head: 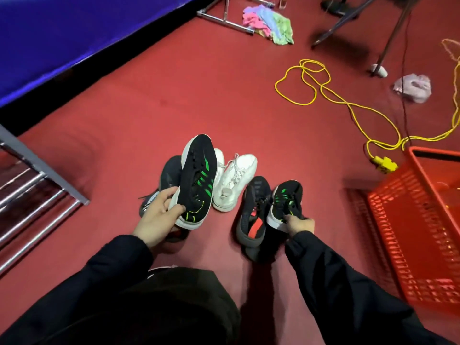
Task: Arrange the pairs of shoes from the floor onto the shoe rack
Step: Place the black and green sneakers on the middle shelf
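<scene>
Red carpet [199, 95] is filling the view. Landmark: white shoe [235, 181], lying on the carpet mid-frame.

Blue panel [62, 33] is running along far upper-left of the white shoe. Red basket [408, 220] is sitting well to its right, open side up. Shoe rack [37, 192] is showing at the left edge, well apart from the white shoe, only metal bars and frame in view. Yellow cord [348, 105] is looping on the carpet up-right of the white shoe, its plug end just beside the basket's rim. Cloth pile [268, 23] is lying far above the white shoe; pink rag [413, 87] is lying far up-right.

Left hand [156, 220] is gripping a black-green shoe [196, 180] at the heel, lifted and tilted, overlapping a second white shoe [220, 158] just left of the landmark one. Dark shoe [169, 175] is sitting behind the left hand, further left.

Right hand [298, 224] is closed on the heel of the other black-green shoe [286, 202], down-right of the white shoe; can't tell whether it's off the carpet. Black-red shoe [254, 210] is lying touching it, between it and the white shoe.

Black sleeves are covering both arms.
</scene>
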Action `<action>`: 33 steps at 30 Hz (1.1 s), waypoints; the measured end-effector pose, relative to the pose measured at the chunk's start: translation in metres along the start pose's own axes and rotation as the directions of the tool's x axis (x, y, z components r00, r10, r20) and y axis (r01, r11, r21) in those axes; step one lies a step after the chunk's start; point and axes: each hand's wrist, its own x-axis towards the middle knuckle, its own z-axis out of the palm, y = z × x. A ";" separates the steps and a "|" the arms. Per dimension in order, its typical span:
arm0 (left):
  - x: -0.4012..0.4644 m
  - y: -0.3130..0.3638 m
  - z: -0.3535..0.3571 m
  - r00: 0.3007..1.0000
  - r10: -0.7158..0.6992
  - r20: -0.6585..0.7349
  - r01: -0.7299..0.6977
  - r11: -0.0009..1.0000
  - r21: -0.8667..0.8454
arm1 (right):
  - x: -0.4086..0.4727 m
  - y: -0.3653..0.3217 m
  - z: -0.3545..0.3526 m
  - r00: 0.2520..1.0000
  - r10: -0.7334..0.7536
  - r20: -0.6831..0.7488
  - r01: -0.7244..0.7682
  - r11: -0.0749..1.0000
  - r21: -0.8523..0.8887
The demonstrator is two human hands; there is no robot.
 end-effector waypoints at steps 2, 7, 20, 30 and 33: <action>-0.006 0.005 -0.006 0.999 -0.023 -0.040 0.022 0.999 -0.035 | -0.016 -0.017 -0.001 0.997 -0.076 -0.029 0.079 0.991 0.113; -0.023 0.028 -0.033 0.981 -0.068 -0.183 0.050 0.993 -0.105 | -0.085 -0.058 0.023 0.921 -0.377 0.096 0.326 0.883 0.339; -0.164 0.052 -0.174 0.719 -0.098 -0.688 0.202 0.977 0.072 | -0.256 -0.094 0.153 0.493 -0.425 0.759 0.269 0.904 0.332; -0.245 0.016 -0.228 0.490 -0.293 -0.821 -0.007 0.940 -0.340 | -0.378 -0.084 0.246 0.330 -0.243 0.912 0.441 0.894 0.079; -0.261 0.010 -0.234 0.454 -0.326 -0.829 -0.066 0.916 -0.397 | -0.416 -0.075 0.272 0.315 -0.262 0.912 0.508 0.858 0.071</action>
